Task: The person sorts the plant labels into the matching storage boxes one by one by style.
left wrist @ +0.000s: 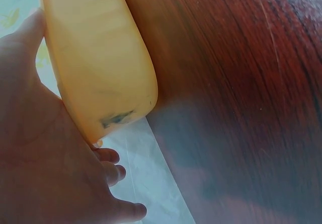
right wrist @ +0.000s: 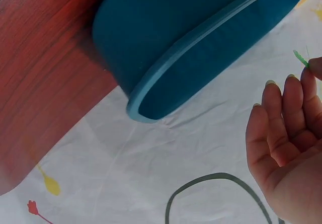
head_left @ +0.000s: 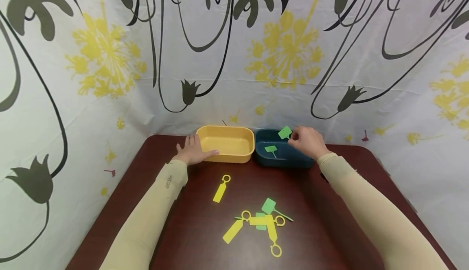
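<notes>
My right hand (head_left: pixel 308 141) pinches a green plastic tag (head_left: pixel 284 132) between thumb and fingertips, above the dark blue bin (head_left: pixel 286 163). Another green tag (head_left: pixel 270 149) lies inside that bin. In the right wrist view, only a thin green bit (right wrist: pixel 301 58) of the held tag shows at the fingertips; the other fingers of the right hand (right wrist: pixel 287 138) are partly curled. My left hand (head_left: pixel 192 152) rests against the left end of the yellow bin (head_left: pixel 234 159), fingers spread and thumb on its front rim. The left wrist view has the left hand (left wrist: pixel 55 148) along the bin's wall (left wrist: pixel 100 58).
On the brown table (head_left: pixel 205 237), one yellow ring tag (head_left: pixel 220 190) lies apart. Nearer me is an overlapping pile of yellow ring tags (head_left: pixel 233 231) and green tags (head_left: pixel 269 205). A flower-patterned cloth (head_left: pixel 220 58) hangs behind the bins and at both sides.
</notes>
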### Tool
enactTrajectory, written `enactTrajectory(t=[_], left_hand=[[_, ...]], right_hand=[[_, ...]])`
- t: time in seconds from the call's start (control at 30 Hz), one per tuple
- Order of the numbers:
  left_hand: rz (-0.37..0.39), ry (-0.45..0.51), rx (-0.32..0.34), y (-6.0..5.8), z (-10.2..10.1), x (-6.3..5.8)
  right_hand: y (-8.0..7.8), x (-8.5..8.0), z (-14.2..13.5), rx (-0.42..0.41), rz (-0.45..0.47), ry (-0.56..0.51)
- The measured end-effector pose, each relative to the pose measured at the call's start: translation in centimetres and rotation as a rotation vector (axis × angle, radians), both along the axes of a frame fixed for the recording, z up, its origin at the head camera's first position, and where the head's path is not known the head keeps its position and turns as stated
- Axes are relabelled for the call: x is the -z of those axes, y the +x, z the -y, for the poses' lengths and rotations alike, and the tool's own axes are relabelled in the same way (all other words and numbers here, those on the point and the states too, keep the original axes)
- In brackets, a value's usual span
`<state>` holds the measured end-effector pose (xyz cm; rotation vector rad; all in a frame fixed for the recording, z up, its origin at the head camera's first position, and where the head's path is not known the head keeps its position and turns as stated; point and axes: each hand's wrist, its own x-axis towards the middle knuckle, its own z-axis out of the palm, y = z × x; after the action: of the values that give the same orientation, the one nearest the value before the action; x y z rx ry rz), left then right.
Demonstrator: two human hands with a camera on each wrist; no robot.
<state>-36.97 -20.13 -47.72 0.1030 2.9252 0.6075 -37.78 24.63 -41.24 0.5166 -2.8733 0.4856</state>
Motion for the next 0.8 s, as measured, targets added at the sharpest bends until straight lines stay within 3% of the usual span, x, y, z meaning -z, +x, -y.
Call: enactTrajectory(t=[0.3,0.5,0.8], left_hand=[[0.005,0.0,0.009,0.4,-0.1,-0.7],[-0.02,-0.016,0.011,1.5,-0.5,-1.7],[-0.021,-0.017,0.014,1.4,-0.6,-1.5]], right_hand=[[-1.9,0.7,-1.4,0.034,0.099,0.02],[-2.6,1.3,-2.3,0.059,0.137,0.017],[-3.3,2.3,-3.5,0.074,0.188,0.027]])
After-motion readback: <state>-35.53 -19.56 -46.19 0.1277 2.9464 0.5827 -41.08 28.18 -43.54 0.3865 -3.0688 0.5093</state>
